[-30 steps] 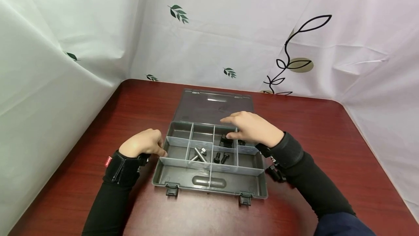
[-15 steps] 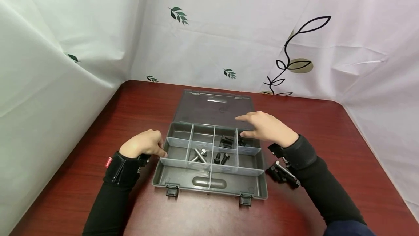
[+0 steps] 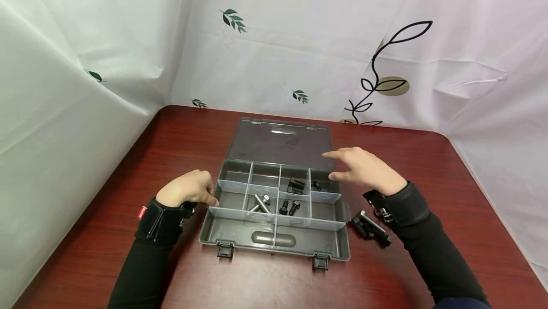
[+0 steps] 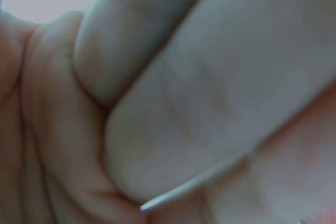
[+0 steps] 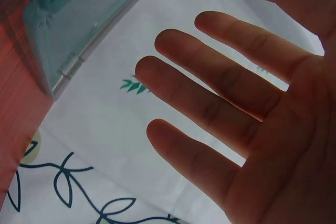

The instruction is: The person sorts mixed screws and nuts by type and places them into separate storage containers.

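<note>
L hand (image 3: 186, 188) has fingers curled narrow, gripping the left wall of the compt. box (image 3: 233, 231) mid-table; R hand (image 3: 371, 168), fingers spread wide, hovers by its far-right corner. Silver bolts (image 3: 261, 204) lie in a mid-row compt., blk bolts (image 3: 294, 208) in compts. farther right, & a mixed pile (image 3: 373, 234) just right of box.

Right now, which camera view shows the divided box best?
The head view: nearly the whole box, lid folded back, compartments visible. The right wrist view catches only part, at upper left; the left wrist view shows none I can make out.
</note>
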`<action>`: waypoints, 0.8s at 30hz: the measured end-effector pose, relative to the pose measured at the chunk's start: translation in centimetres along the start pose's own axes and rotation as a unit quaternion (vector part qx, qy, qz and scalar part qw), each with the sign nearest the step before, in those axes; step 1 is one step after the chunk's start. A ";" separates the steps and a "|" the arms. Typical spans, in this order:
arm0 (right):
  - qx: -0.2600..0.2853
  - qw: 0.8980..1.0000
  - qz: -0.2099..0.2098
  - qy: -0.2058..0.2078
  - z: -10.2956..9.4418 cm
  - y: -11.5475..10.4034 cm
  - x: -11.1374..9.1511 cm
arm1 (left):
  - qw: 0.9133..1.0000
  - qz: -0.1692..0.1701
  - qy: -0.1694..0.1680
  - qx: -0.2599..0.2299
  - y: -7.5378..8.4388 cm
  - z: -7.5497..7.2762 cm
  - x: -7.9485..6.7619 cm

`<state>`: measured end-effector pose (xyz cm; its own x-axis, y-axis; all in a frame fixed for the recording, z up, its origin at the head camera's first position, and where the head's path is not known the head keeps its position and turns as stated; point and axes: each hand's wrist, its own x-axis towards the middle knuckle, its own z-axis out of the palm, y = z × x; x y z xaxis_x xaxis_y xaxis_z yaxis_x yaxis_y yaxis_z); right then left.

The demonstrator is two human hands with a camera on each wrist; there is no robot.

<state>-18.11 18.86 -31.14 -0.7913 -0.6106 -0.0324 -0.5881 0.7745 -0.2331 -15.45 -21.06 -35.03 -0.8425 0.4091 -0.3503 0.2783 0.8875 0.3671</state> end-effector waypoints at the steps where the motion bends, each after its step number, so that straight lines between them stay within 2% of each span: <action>1: 0.003 1.000 0.005 0.000 0.0 0.1 -0.1 | 1.000 0.001 -0.002 0.000 0.0 0.0 0.0; 10: 0.022 0.999 0.033 -0.001 0.1 1.3 -1.5 | 1.000 0.002 0.003 0.005 -0.3 0.4 0.4; 24: 0.011 0.998 0.056 -0.009 0.7 2.7 -3.1 | 1.000 -0.001 0.006 0.006 -0.3 0.4 0.4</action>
<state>-17.16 22.74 -32.38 -0.8489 -0.5229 -0.0771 -0.4916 0.8347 -0.2480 -15.72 -21.10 -35.65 -0.8483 0.4050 -0.3410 0.2825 0.8910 0.3554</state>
